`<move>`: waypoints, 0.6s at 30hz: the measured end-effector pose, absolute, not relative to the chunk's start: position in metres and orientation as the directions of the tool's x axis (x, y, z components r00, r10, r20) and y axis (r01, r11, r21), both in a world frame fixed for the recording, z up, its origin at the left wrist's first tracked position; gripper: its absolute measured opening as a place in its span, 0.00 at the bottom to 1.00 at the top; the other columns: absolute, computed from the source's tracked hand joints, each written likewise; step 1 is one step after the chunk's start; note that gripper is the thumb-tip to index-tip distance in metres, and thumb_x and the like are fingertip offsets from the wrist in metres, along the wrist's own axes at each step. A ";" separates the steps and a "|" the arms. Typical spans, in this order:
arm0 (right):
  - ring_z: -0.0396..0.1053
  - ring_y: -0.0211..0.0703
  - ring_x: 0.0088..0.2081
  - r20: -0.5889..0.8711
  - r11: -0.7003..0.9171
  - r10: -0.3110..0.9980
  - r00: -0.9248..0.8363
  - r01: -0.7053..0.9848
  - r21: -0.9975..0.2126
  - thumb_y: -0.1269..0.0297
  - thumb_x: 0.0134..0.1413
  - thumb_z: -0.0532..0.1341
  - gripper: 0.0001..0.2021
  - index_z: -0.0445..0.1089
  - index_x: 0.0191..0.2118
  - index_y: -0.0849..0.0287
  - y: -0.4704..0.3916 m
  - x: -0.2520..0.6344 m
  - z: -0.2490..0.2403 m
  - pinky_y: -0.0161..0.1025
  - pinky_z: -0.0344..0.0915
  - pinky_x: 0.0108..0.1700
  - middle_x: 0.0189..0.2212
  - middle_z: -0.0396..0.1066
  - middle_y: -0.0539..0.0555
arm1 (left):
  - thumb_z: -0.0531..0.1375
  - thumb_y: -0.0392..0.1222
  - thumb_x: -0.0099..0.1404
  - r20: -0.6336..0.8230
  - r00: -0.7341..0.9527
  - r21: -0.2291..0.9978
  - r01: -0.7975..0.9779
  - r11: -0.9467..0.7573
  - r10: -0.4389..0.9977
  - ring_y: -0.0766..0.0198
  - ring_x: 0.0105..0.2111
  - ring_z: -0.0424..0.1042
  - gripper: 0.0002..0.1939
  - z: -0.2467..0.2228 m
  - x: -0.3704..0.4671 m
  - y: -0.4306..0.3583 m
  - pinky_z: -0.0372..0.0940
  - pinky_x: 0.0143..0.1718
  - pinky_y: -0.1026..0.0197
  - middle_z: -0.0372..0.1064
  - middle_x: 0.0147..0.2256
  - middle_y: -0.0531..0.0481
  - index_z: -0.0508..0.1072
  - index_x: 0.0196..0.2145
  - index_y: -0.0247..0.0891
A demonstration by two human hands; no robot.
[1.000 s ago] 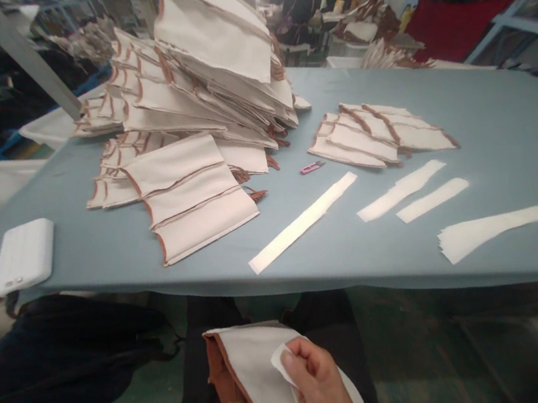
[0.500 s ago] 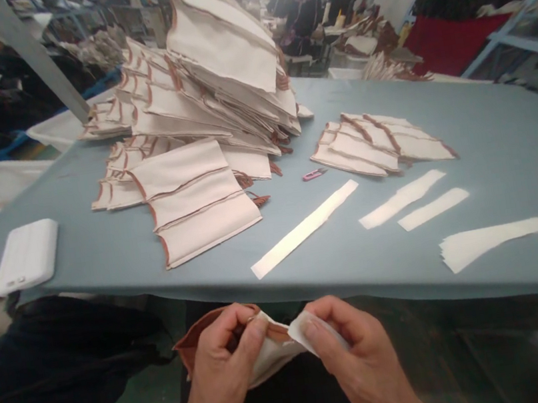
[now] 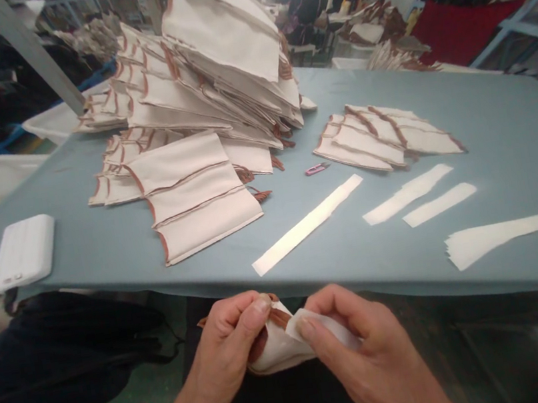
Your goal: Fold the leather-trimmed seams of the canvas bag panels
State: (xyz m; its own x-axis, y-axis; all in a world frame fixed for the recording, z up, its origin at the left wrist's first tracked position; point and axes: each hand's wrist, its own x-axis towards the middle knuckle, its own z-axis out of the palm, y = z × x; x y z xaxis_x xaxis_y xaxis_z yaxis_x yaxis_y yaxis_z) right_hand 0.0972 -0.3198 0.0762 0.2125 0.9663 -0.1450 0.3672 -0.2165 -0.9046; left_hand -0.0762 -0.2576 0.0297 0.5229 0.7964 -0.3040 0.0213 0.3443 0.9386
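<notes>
Cream fabric piece (image 3: pixel 282 354) with brown trim: folded, bunched, pinched near upper edge, suspended low in view, partly hidden; white strip (image 3: pixel 335 330): flat, pinched near left end, slanting down rightward, overlapping fabric piece in view, contact unclear

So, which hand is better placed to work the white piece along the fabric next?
Probably the right hand: its thumb and fingers pinch the white piece beside the fabric, while the left hand is occupied gripping the fabric's brown-trimmed edge.

Stacked fabric pieces (image 3: pixel 225 43) and loaded shelves (image 3: pixel 534 29) mark a textile workshop.
</notes>
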 end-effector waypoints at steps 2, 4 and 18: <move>0.63 0.36 0.20 -0.130 -0.195 0.975 0.179 0.420 -0.886 0.56 0.61 0.63 0.13 0.72 0.28 0.56 -0.319 0.097 0.076 0.31 0.56 0.22 0.19 0.69 0.47 | 0.58 0.61 0.70 -0.296 0.538 0.940 0.015 0.342 0.789 0.71 0.19 0.48 0.27 0.032 -0.075 -0.257 0.44 0.21 0.66 0.53 0.18 0.58 0.68 0.23 0.36; 0.65 0.36 0.20 -0.116 -0.183 0.978 0.173 0.451 -0.874 0.56 0.62 0.62 0.13 0.72 0.28 0.56 -0.320 0.095 0.076 0.31 0.57 0.23 0.19 0.70 0.47 | 0.58 0.61 0.71 -0.283 0.544 0.946 0.023 0.323 0.790 0.71 0.20 0.49 0.28 0.034 -0.074 -0.257 0.45 0.21 0.66 0.53 0.19 0.58 0.66 0.23 0.37; 0.67 0.36 0.21 -0.124 -0.193 0.980 0.156 0.593 -0.782 0.57 0.64 0.59 0.12 0.71 0.30 0.54 -0.320 0.087 0.067 0.30 0.56 0.22 0.20 0.71 0.46 | 0.55 0.59 0.73 -0.229 0.560 0.966 0.028 0.258 0.796 0.70 0.21 0.49 0.26 0.032 -0.076 -0.259 0.45 0.21 0.65 0.51 0.20 0.59 0.62 0.23 0.38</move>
